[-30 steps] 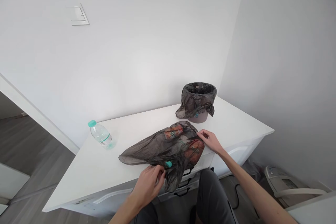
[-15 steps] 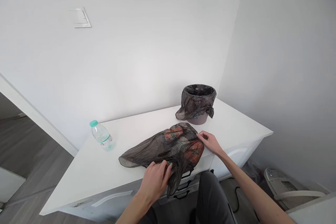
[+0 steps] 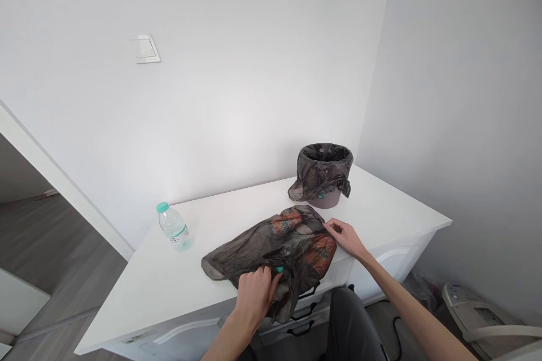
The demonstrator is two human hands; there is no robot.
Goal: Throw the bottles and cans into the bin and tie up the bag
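Observation:
A thin dark plastic bag (image 3: pixel 241 251) lies at the front edge of the white cabinet top. Through its film show orange-red packets (image 3: pixel 320 254) and some pale, clear shapes. My left hand (image 3: pixel 255 291) is closed on the near side of the bag, fingers curled into the film. Beside its thumb a small teal piece (image 3: pixel 279 269) shows, perhaps a bottle cap; what it belongs to is hidden. My right hand (image 3: pixel 345 237) pinches the bag's edge at the right between thumb and fingers.
A small bin (image 3: pixel 326 201) lined with a dark bag stands near the back right. On the left stands a clear plastic bottle (image 3: pixel 174 229) with a teal cap. Below the front edge are black drawer handles (image 3: pixel 301 328). A beige appliance (image 3: pixel 474 304) sits on the floor at right.
The view has shifted, so things sit a little lower and further right. My left hand has curled further over the bag, and more of the teal piece shows. My right hand keeps its pinch.

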